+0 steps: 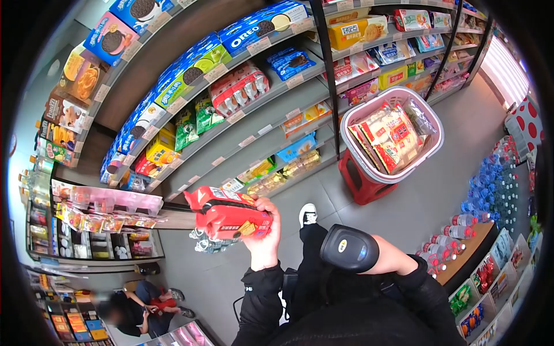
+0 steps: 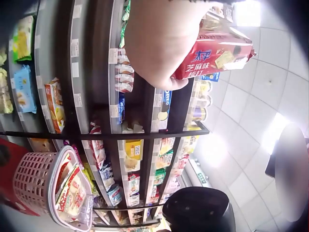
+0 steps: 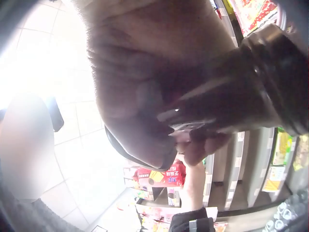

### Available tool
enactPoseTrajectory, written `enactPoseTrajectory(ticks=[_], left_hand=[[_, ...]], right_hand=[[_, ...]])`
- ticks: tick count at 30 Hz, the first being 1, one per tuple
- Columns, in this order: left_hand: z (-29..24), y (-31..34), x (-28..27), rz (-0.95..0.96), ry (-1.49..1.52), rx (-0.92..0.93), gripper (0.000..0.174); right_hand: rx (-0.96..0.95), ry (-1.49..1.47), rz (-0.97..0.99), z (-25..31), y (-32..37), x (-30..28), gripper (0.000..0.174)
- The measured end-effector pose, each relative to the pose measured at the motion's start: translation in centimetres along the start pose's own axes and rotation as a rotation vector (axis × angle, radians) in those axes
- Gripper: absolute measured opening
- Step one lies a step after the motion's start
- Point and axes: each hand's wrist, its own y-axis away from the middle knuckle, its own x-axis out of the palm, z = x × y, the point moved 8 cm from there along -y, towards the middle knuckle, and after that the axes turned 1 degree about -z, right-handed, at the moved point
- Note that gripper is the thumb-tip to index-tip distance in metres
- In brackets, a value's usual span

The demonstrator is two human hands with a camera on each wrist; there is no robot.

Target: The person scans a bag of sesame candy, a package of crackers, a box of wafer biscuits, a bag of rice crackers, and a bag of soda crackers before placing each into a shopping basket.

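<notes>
My left hand [image 1: 264,245] grips a red multipack of sesame crackers [image 1: 234,218], raised in front of the snack shelves with its printed side showing. In the left wrist view the same pack of crackers [image 2: 217,54] sticks out past the thumb. My right hand [image 3: 145,53] holds a black handheld barcode scanner [image 1: 349,248] by its handle, with fingers [image 3: 198,151] curled round it in the right wrist view. From the head view the scanner's broad head hides most of that hand. The scanner is to the right of the crackers, apart from them.
Curved shelves [image 1: 254,109] of boxed and bagged snacks span the front. A pink shopping basket [image 1: 346,130] with snack packs sits on a red base [image 1: 360,181] at right. Water bottles [image 1: 444,248] stand at far right. A seated person [image 1: 144,308] is at lower left.
</notes>
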Motion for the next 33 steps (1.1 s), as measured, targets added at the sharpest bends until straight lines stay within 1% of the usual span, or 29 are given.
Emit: enactPoseTrajectory(ticks=[2, 4, 5, 6, 7, 8, 10, 11, 12, 14, 15, 17, 18, 19, 20, 22, 23, 24, 25, 26, 28, 29, 31, 32, 33], left_hand=[[-0.3, 0.0, -0.8, -0.057, -0.089, 0.021, 0.033], [-0.8, 0.1, -1.5, -0.055, -0.081, 0.014, 0.034], [-0.6, 0.2, -1.6, -0.044, -0.067, -0.028, 0.034], [-0.5, 0.3, -1.8, -0.033, -0.053, -0.070, 0.034], [-0.7, 0.4, -2.3, -0.045, -0.055, -0.085, 0.038], [-0.9, 0.4, -2.3, -0.041, -0.053, -0.080, 0.038], [-3.0, 1.0, -3.8, -0.300, -0.418, 0.137, 0.050], [-3.6, 1.4, -3.9, -0.381, -0.627, 0.191, 0.054], [-3.6, 1.7, -3.5, -0.392, -0.741, 0.192, 0.053], [-4.0, 0.8, -3.8, -0.218, -0.818, 0.144, 0.053], [-4.2, 0.9, -4.1, -0.215, -0.816, 0.147, 0.053], [-5.3, 1.4, -3.5, -0.151, -1.041, 0.281, 0.045], [-5.5, 1.6, -2.9, -0.117, -1.151, 0.350, 0.042], [-5.0, 2.1, -1.9, -0.075, -1.210, 0.394, 0.046], [-5.3, 2.2, -2.0, -0.075, -1.207, 0.397, 0.046], [-5.5, 2.7, -0.9, 0.044, -1.440, 0.454, 0.053], [-5.7, 3.0, -0.2, 0.048, -1.495, 0.515, 0.060], [-5.7, 3.2, 0.2, 0.048, -1.492, 0.514, 0.060], [-5.3, 3.6, 1.4, 0.131, -1.609, 0.551, 0.061], [-4.7, 4.1, 2.4, 0.215, -1.724, 0.589, 0.062], [-3.9, 4.7, 3.7, 0.206, -1.730, 0.594, 0.065], [-3.4, 5.1, 4.2, 0.242, -1.755, 0.611, 0.065], [-3.2, 5.5, 4.3, 0.317, -1.864, 0.648, 0.067], [-3.1, 5.6, 4.4, 0.317, -1.864, 0.648, 0.067], [-2.6, 5.8, 4.6, 0.357, -1.857, 0.636, 0.068]], right_hand=[[-0.015, 0.049, -0.054, 0.0, -0.2, -0.1, 0.043], [-0.040, 0.093, -0.045, -0.4, -0.2, 0.1, 0.043], [-0.061, 0.135, -0.037, -0.5, -0.2, 0.2, 0.043], [-0.063, 0.134, -0.032, -0.3, -0.2, 0.3, 0.043], [-0.050, 0.095, -0.035, -0.2, -0.2, 0.3, 0.044], [-0.039, 0.057, -0.036, 0.0, -0.2, 0.3, 0.045], [-0.013, 0.065, -0.048, 0.0, -0.3, 0.2, 0.045], [0.015, 0.070, -0.068, -0.2, -0.3, 0.1, 0.045], [0.011, 0.073, -0.061, -0.1, -0.3, 0.1, 0.045], [0.043, 0.037, -0.074, -0.3, -0.3, -0.2, 0.046], [0.041, 0.039, -0.071, -0.2, -0.3, -0.2, 0.046], [0.021, 0.031, -0.126, 0.1, -0.3, -0.8, 0.048], [0.021, 0.037, -0.123, 0.1, -0.3, -1.0, 0.048], [0.031, 0.019, -0.165, -0.1, -0.1, -1.5, 0.050], [0.041, 0.000, -0.207, -0.4, 0.1, -2.0, 0.052], [0.073, 0.034, -0.219, -0.6, 0.3, -2.6, 0.055], [0.072, 0.019, -0.266, -0.3, 0.4, -3.1, 0.056], [0.071, 0.004, -0.314, -0.1, 0.6, -3.6, 0.058], [0.065, -0.044, -0.328, -0.4, 0.7, -3.9, 0.062], [0.066, -0.042, -0.327, -0.6, 0.7, -4.0, 0.062], [0.094, -0.066, -0.354, -1.1, 0.9, -4.3, 0.065], [0.088, -0.079, -0.369, -1.3, 0.8, -4.4, 0.065], [0.077, -0.128, -0.332, -2.3, 0.7, -4.1, 0.065], [0.064, -0.175, -0.301, -2.5, 0.6, -3.9, 0.064], [0.083, -0.239, -0.239, -2.3, 0.1, -3.4, 0.065]])
